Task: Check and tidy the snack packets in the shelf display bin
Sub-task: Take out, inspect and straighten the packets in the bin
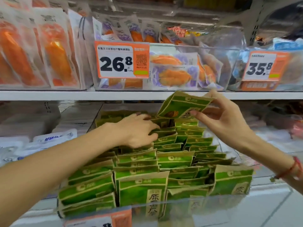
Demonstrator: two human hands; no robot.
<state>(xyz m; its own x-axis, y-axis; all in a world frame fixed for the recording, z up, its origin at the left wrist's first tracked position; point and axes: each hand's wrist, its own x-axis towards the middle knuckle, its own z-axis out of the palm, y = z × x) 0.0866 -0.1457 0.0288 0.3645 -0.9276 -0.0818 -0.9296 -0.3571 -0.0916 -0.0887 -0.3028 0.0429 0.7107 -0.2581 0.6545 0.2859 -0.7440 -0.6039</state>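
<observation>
A clear display bin (268, 205) on the lower shelf holds several rows of upright green-and-tan snack packets (144, 189). My right hand (224, 118) pinches one green packet (182, 104) by its upper corner and holds it tilted in the air above the back of the bin. My left hand (137, 130) reaches into the back rows, its fingers curled among the packet tops; whether it grips one I cannot tell.
The upper shelf edge (49, 95) runs just above the lifted packet. On it stand clear bins of orange snack packs with price tags 26.8 (121, 60) and 35.8 (262, 66). White packets (54, 136) lie left of the bin. A red cord circles my right wrist.
</observation>
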